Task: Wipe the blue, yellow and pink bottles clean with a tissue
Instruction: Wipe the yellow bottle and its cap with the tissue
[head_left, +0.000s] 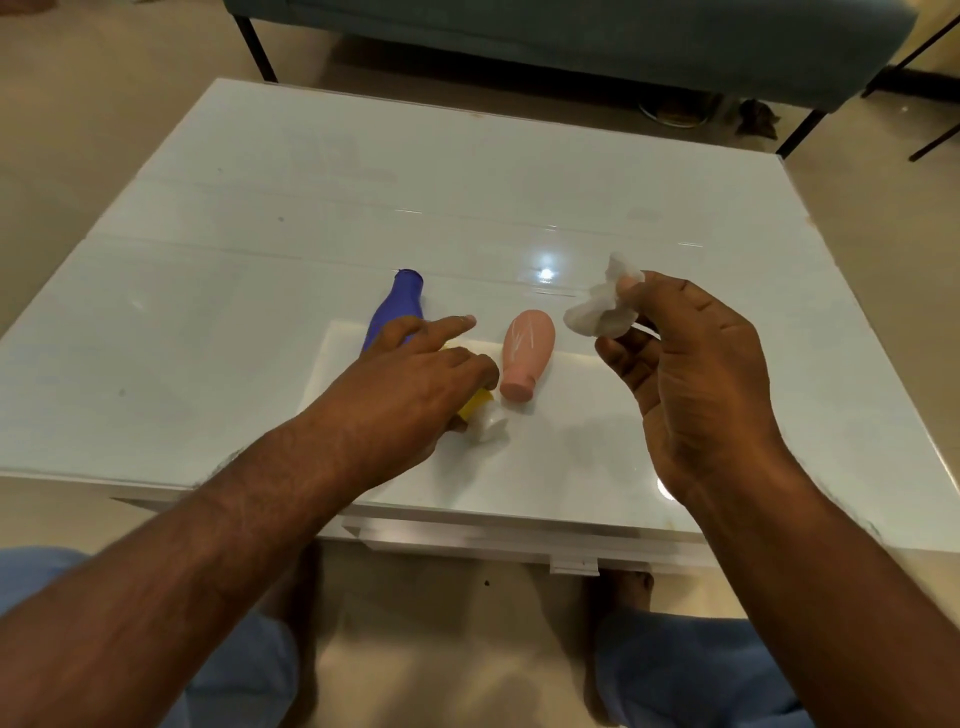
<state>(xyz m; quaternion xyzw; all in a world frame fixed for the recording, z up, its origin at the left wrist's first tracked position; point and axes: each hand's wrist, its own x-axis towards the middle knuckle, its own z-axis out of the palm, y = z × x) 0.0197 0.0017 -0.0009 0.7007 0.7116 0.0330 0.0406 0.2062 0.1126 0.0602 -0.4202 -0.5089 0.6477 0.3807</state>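
We see three bottles lying on their sides near the middle of the white glossy bench (260, 208), on a paler rectangular patch of it. The blue bottle (393, 312) lies at the left with its narrow end pointing away from us. The pink bottle (524, 353) lies at the right with its cap toward us and some thin white scratch-like marks on its body. Between them is the yellow bottle (475, 404), mostly hidden; only a small yellow part shows near its lower end, next to a small white crumpled piece (488, 423) that touches the bench.

The left hand (415, 384) lies over the yellow bottle, palm down, with the fingers curled on it and the index finger stretched out toward the pink bottle. It covers also the lower part of the blue bottle. We cannot tell if the hand really grips the yellow bottle or only rests on it.

The right hand (691, 374) is raised to the right of the pink bottle and apart from it. Its thumb and fingers are closed on a crumpled white tissue (602, 312), which sticks out to the left.

Below the bench edge we see blue trousers (675, 670) and bare feet on the beige floor. Behind the bench stands a teal sofa (571, 36) on thin black legs.
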